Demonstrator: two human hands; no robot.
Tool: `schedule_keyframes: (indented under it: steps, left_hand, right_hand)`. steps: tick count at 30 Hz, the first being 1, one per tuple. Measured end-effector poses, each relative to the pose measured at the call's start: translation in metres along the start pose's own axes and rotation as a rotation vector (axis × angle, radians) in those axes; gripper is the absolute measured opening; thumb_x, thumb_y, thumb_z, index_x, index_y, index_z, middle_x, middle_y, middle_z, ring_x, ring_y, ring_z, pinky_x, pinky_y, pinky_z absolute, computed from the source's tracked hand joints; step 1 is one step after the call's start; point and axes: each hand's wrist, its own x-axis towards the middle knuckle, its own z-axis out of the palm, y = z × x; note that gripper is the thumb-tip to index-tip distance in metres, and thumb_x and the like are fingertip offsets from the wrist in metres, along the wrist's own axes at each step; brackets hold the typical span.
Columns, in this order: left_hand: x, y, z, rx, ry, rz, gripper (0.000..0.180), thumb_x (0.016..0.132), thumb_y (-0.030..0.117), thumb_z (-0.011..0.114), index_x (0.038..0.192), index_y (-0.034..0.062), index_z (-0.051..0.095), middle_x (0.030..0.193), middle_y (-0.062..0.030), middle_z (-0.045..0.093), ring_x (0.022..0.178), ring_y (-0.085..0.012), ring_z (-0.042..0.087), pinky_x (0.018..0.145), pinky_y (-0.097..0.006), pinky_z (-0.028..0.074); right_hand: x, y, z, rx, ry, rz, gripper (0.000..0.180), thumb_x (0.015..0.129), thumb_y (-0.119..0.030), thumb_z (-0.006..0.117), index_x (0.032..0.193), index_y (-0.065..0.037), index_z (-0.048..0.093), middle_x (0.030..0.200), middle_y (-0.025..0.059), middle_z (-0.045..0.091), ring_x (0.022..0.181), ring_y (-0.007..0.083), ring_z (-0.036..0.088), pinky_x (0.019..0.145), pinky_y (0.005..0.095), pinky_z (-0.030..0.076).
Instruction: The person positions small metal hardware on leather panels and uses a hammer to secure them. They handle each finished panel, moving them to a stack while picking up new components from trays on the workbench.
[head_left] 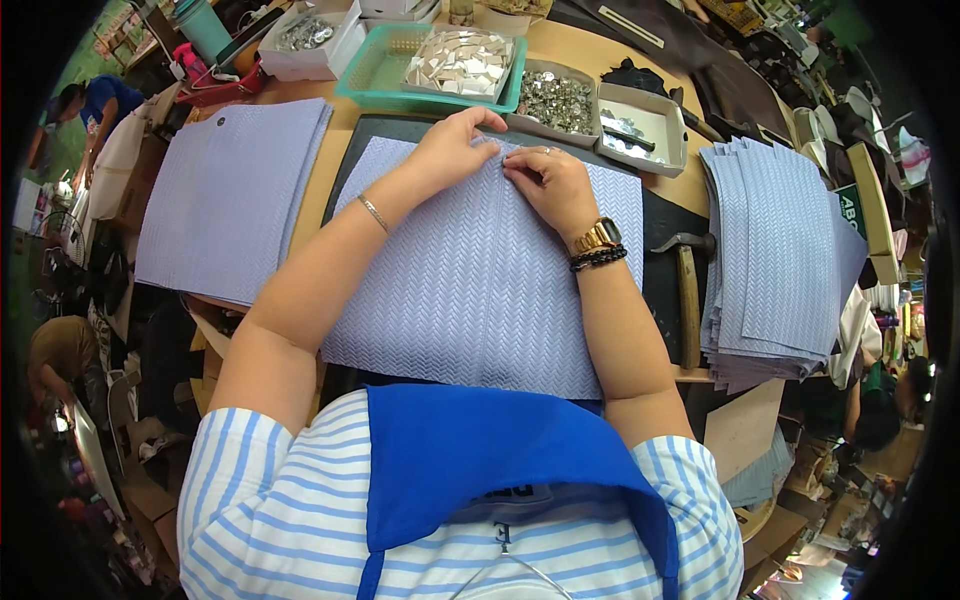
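A lavender-blue sheet (450,270) with an embossed woven pattern lies in front of me on a dark mat (385,128). Over its far edge, near the middle, both hands meet. My left hand (455,152) has its thumb and forefinger apart, with the thumb close to the sheet's edge. Just to its right, my right hand (553,187) is closed in a pinch at the same edge; what its fingertips hold is hidden. A hammer (688,300) with a wooden handle lies right of the sheet.
Similar sheets are stacked at left (230,200) and fanned at right (775,250). Beyond the mat stand a teal basket (365,75) with small pale pieces, a box of metal fasteners (555,100) and a white box (650,125) with a dark rod. Other people work at the sides.
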Motion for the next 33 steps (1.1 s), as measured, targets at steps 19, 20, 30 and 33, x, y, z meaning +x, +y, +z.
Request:
schedule_keyframes:
  steps: [19, 20, 30, 33]
  left_hand:
    - [-0.063, 0.037, -0.007, 0.591, 0.220, 0.549, 0.024, 0.092, 0.015, 0.073, 0.116, 0.0135, 0.074, 0.096, -0.0068, 0.078, 0.082, -0.0285, 0.074, 0.076, -0.042, 0.056]
    - [-0.074, 0.044, -0.010, 0.630, 0.166, 0.497, 0.026, 0.091, 0.016, 0.074, 0.116, 0.0119, 0.073, 0.098, -0.0094, 0.078, 0.085, -0.0305, 0.074, 0.078, -0.044, 0.056]
    - [-0.114, 0.041, 0.021, 0.442, 0.023, 0.353, 0.016, 0.092, 0.024, 0.073, 0.103, 0.0126, 0.073, 0.095, -0.0099, 0.073, 0.087, -0.0312, 0.072, 0.075, -0.043, 0.057]
    - [-0.110, 0.027, 0.030, 0.380, 0.126, 0.361, 0.013, 0.090, 0.026, 0.075, 0.095, 0.0135, 0.074, 0.090, -0.0068, 0.071, 0.083, -0.0285, 0.071, 0.072, -0.042, 0.057]
  right_hand:
    - [0.010, -0.045, -0.040, -0.219, 0.040, -0.100, 0.015, 0.075, -0.013, 0.081, 0.086, -0.014, 0.072, 0.083, 0.0066, 0.074, 0.080, 0.0287, 0.072, 0.069, 0.0425, 0.050]
    - [0.007, -0.055, -0.045, -0.267, -0.038, -0.079, 0.016, 0.074, -0.013, 0.083, 0.086, -0.013, 0.071, 0.080, 0.0066, 0.073, 0.078, 0.0284, 0.071, 0.070, 0.0431, 0.051]
    - [-0.028, -0.085, -0.064, -0.099, -0.520, 0.083, 0.017, 0.087, -0.016, 0.073, 0.099, -0.005, 0.078, 0.099, 0.0160, 0.075, 0.092, 0.0332, 0.073, 0.084, 0.0410, 0.059]
    - [0.020, -0.077, -0.076, -0.038, -0.419, 0.127, 0.019, 0.090, -0.021, 0.074, 0.099, -0.005, 0.079, 0.091, 0.0168, 0.076, 0.081, 0.0330, 0.074, 0.075, 0.0412, 0.059]
